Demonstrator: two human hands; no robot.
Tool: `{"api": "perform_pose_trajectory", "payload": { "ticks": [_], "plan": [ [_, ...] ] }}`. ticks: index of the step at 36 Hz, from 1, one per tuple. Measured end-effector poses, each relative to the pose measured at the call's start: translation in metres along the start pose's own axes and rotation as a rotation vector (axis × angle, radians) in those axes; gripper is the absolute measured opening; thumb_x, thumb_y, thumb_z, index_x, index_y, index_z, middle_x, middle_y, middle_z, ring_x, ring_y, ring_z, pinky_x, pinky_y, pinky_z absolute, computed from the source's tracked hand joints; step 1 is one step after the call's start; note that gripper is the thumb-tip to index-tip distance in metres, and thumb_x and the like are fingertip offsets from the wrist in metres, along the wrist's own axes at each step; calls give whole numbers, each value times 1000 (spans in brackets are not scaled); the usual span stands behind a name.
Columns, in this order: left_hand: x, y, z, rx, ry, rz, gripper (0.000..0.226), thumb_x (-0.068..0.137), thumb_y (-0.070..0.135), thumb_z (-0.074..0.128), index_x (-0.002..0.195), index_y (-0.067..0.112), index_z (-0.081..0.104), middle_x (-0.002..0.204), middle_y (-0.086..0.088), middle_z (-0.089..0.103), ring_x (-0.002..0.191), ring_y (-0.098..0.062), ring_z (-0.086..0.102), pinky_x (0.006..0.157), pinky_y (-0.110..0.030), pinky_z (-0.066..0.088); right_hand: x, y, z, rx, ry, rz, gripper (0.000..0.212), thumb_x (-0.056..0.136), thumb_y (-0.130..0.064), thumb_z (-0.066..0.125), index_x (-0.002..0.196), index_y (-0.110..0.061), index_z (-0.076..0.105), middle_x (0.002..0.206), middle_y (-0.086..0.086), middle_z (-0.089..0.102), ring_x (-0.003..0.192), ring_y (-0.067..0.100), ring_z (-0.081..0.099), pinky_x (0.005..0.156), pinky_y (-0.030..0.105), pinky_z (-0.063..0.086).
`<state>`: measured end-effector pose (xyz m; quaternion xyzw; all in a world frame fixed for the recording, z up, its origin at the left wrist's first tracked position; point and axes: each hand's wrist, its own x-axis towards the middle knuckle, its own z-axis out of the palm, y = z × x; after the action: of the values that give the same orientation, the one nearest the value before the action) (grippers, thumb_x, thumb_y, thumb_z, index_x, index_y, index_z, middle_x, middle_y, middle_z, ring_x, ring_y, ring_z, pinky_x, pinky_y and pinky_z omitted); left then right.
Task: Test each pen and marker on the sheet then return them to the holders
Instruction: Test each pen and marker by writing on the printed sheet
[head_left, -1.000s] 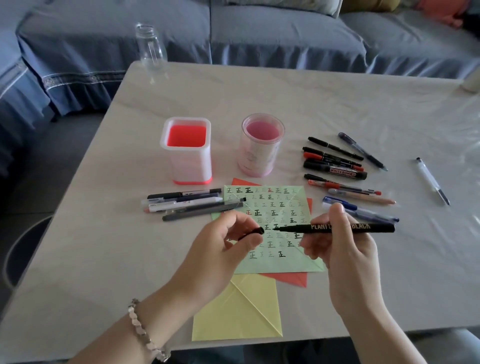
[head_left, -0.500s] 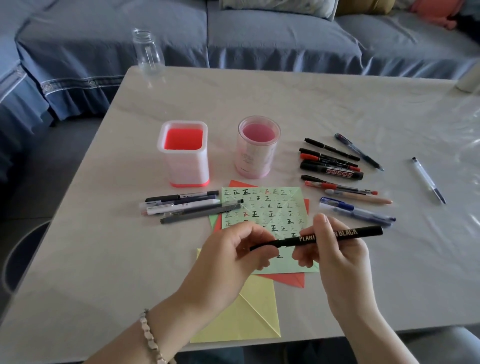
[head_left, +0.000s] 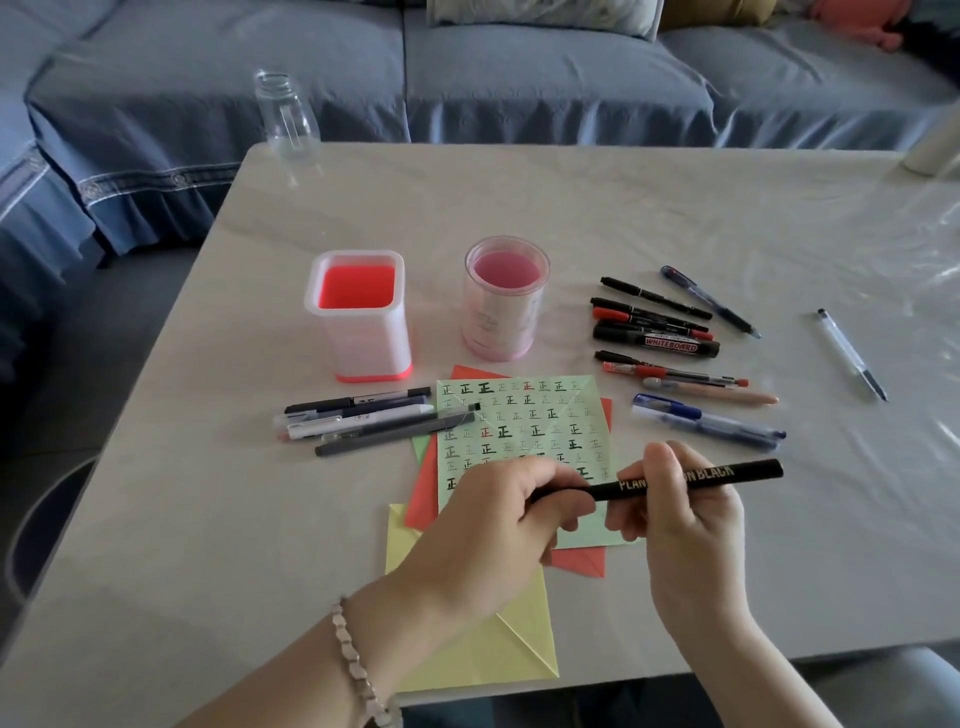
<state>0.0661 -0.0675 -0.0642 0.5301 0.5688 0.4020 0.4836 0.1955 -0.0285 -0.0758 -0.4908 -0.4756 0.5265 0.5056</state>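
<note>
On the left of your worktop (head_left: 571, 208), loose pens (head_left: 363, 421) lie near a square holder (head_left: 358, 317) and a round holder (head_left: 504, 301). In the near middle, your left hand (head_left: 498, 525) has its fingers curled around one end of a black marker (head_left: 691, 478), held level over the green sheet (head_left: 524, 421). Your right hand (head_left: 685, 525) has its fingers clamped on the marker's barrel.

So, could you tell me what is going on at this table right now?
A person is holding a black marker in both hands over the green test sheet, which is covered in small written marks. The left hand grips one end and the right hand holds the barrel. A left group of pens and a right group of pens lie on the table either side of the sheet. No pens stand in the square holder or the round holder.
</note>
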Motion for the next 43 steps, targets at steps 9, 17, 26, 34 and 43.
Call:
{"api": "perform_pose_trajectory", "payload": {
  "ticks": [9, 17, 26, 34, 43],
  "plan": [
    [21, 2, -7, -497, -487, -465, 18, 92, 12, 52, 78, 11, 64, 60, 5, 57, 45, -1, 45, 50, -15, 46, 13, -7, -25, -144, -232, -67, 30, 70, -29, 53, 53, -5, 49, 39, 7, 53, 33, 7, 46, 38, 15, 38],
    [27, -27, -16, 275, 254, 44, 13, 88, 15, 61, 81, 26, 63, 69, 7, 64, 61, -1, 54, 59, -19, 40, 51, 26, -42, -663, -395, -45, 15, 83, -11, 63, 84, -26, 63, 61, -6, 66, 56, 6, 55, 58, 10, 43],
    [11, -84, -83, 896, 619, 151, 9, 78, 5, 69, 86, 8, 68, 79, -4, 68, 70, -29, 60, 67, -34, 44, 135, 29, -85, -1386, -163, -247, 25, 86, 0, 51, 101, -9, 68, 106, 10, 64, 102, 32, 53, 86, 40, 40],
    [5, -110, -100, 1025, 692, 50, 22, 68, -2, 77, 83, 8, 66, 81, -8, 63, 77, -34, 58, 64, -41, 44, 154, 32, -86, -1523, -222, -209, 21, 84, -4, 55, 105, -7, 57, 105, 13, 61, 103, 33, 49, 85, 38, 35],
    [9, -90, -73, 941, 599, 147, 26, 78, 18, 60, 103, 12, 67, 99, -4, 59, 95, -26, 55, 83, -41, 43, 133, 27, -71, -1325, -203, -426, 18, 88, -8, 57, 104, -7, 64, 105, 11, 64, 91, 37, 57, 82, 39, 40]
  ]
}}
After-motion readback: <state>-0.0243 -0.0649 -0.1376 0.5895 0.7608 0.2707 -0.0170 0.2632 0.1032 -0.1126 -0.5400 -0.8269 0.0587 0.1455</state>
